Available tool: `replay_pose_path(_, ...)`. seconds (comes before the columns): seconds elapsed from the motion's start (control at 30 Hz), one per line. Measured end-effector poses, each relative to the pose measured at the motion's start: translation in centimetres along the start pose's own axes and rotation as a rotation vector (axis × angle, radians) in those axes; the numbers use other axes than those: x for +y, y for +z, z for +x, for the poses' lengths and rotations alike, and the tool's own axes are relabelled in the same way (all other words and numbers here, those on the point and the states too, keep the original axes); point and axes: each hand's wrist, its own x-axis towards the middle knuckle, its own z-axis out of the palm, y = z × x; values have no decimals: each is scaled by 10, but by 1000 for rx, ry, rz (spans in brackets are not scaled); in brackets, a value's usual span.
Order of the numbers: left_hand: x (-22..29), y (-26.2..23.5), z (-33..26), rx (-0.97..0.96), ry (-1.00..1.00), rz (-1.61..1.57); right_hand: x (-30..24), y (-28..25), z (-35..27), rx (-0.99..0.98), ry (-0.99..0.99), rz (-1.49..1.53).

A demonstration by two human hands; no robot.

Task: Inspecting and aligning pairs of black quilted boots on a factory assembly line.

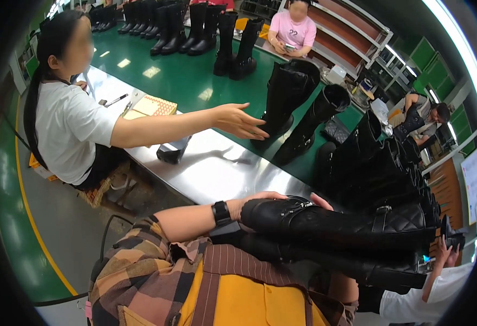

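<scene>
A pair of tall black boots lies sideways across my lap, toes to the left and shafts to the right. The upper boot (336,224) has a quilted panel, a buckled strap and metal trim at the ankle. Below it lies the second boot (325,255), partly covered. My left hand (261,196), under a black wristwatch, curls over the upper boot's foot near the toe. From beneath the boots comes my right forearm; of my right hand (321,201) only fingertips show at the upper boot's far side, holding it. The rest of that hand is hidden.
A metal-edged green conveyor table (217,168) carries several standing black boots (287,98). On the left, a seated co-worker (81,114) stretches an open hand over the table towards the boots. A yellow notepad (151,106) and a dark object (173,149) lie nearby. More boots crowd the right.
</scene>
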Motion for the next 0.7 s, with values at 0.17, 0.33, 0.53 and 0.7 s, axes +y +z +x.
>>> replay_pose_path(0.17,-7,-8,7,13,-42,124,13,-8,-15,-196,-606,-501)
replay_pose_path(0.33,-6,12,-2,249,313,434,48,-50,-48,342,-608,-843)
replay_pose_path(0.53,-5,64,-22,197,643,778,60,-78,-65,513,-637,-992)
replay_pose_path(0.7,-13,78,-14,408,711,1090,67,-83,-74,543,-587,-760)
